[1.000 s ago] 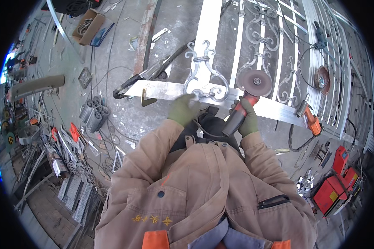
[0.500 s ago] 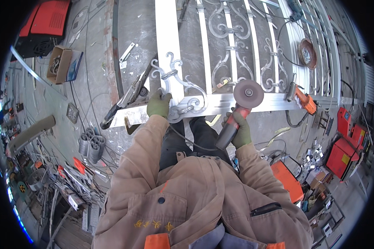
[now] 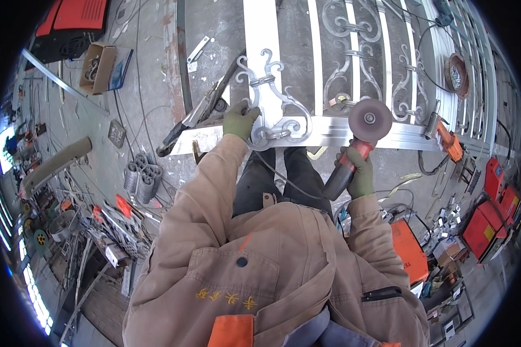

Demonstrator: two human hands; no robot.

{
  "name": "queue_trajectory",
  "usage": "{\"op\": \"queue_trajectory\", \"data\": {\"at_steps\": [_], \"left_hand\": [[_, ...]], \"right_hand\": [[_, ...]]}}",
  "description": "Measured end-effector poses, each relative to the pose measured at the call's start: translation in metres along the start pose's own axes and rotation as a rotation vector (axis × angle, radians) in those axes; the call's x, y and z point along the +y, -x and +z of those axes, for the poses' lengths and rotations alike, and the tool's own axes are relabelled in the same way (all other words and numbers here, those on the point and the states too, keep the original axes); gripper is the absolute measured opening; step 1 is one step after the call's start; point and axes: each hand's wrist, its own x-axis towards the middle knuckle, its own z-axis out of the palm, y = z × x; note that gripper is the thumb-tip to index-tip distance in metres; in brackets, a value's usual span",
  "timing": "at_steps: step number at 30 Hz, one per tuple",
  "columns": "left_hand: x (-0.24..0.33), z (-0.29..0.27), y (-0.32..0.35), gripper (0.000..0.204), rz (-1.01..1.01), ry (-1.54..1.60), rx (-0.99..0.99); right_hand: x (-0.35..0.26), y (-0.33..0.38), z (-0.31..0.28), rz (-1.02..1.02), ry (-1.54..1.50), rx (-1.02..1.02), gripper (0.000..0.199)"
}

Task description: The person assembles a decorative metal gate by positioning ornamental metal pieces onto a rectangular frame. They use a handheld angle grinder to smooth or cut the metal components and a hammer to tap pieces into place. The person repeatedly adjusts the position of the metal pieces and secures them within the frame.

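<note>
My right hand (image 3: pixel 362 175), in a green glove, is wrapped round the body of a red and dark angle grinder (image 3: pixel 346 168). Its round disc (image 3: pixel 370 118) faces up over the metal frame's near rail. My left hand (image 3: pixel 239 121), gloved alike, grips the left side of a grey wrought scroll ornament (image 3: pixel 296 111) with curled ends. That ornament lies across a wide bright metal bar and the near rail (image 3: pixel 324 134). From the grinder a cord (image 3: pixel 286 180) runs left in front of my legs.
More scrollwork (image 3: pixel 353 52) and bars fill the frame ahead. An orange power tool (image 3: pixel 446 139) lies at the rail's right, below a bowl of small parts (image 3: pixel 456 75). On the left are a welding clamp or torch (image 3: pixel 182 127), a cardboard box (image 3: pixel 97 68) and coiled metal pieces (image 3: pixel 143 178).
The whole view has shifted, so the frame and ornament sit further right and higher. Both hands keep their holds, and the grinder remains raised near the rail.
</note>
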Motion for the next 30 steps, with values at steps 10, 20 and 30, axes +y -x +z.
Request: {"op": "queue_trajectory", "data": {"at_steps": [10, 20, 30], "left_hand": [[0.078, -0.022, 0.15, 0.049, 0.183, 0.139, -0.64], [0.066, -0.008, 0.197, 0.069, 0.409, -0.167, -0.592], [0.039, -0.01, 0.197, 0.068, 0.545, 0.159, -0.509]], "right_hand": [[-0.021, -0.023, 0.082, -0.063, 0.216, -0.04, 0.05], [-0.013, -0.032, 0.132, -0.086, 0.142, -0.022, 0.047], [-0.006, -0.027, 0.131, 0.081, -0.075, 0.045, 0.035]]}}
